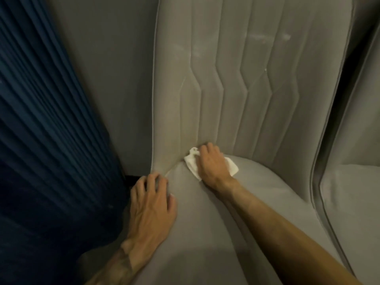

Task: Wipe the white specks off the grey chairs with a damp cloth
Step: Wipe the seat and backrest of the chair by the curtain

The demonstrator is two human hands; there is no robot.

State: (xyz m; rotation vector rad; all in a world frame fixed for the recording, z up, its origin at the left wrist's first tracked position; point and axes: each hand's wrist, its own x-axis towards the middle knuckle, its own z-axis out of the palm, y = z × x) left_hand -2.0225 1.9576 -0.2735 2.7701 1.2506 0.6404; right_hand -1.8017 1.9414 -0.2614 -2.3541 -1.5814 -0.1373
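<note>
A grey upholstered chair (236, 95) with stitched zigzag channels on its backrest fills the middle of the head view. Pale white smudges (265, 37) show high on the backrest. My right hand (212, 164) presses a crumpled white cloth (192, 163) into the crease where backrest meets seat, at the left side. My left hand (152, 200) rests with spread fingers on the seat's left front edge, holding nothing. Part of the cloth is hidden under my right hand.
A dark blue pleated curtain (41, 120) hangs close on the left, with a grey wall (111, 58) behind the chair. A second grey chair (353, 192) stands tight against the right side, a dark gap between them.
</note>
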